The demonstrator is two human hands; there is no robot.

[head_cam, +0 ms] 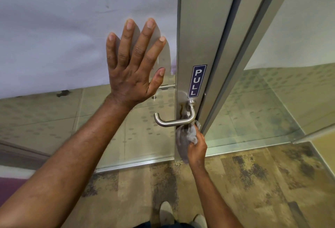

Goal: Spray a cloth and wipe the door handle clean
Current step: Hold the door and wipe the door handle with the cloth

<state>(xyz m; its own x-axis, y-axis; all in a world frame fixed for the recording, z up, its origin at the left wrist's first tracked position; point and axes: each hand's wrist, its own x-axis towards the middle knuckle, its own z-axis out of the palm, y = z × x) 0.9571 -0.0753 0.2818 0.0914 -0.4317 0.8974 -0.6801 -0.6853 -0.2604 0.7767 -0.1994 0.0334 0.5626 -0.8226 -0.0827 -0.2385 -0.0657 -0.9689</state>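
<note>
Head view shows wiping underway: right hand (196,148) bunches the grey cloth (188,135) against the door handle (174,121) bend from below. Left hand (132,69), fingers spread, braces the glass above-left. No spray bottle visible; lever end looks unwiped.

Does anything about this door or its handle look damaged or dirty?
Yes: brownish staining marks the metal door frame right behind the door handle, near its mount, like rust or grime. The right hand presses a grey cloth there. Nothing looks broken.

Blue PULL sticker (197,80), patterned carpet (253,182), shoes (165,213)
</note>
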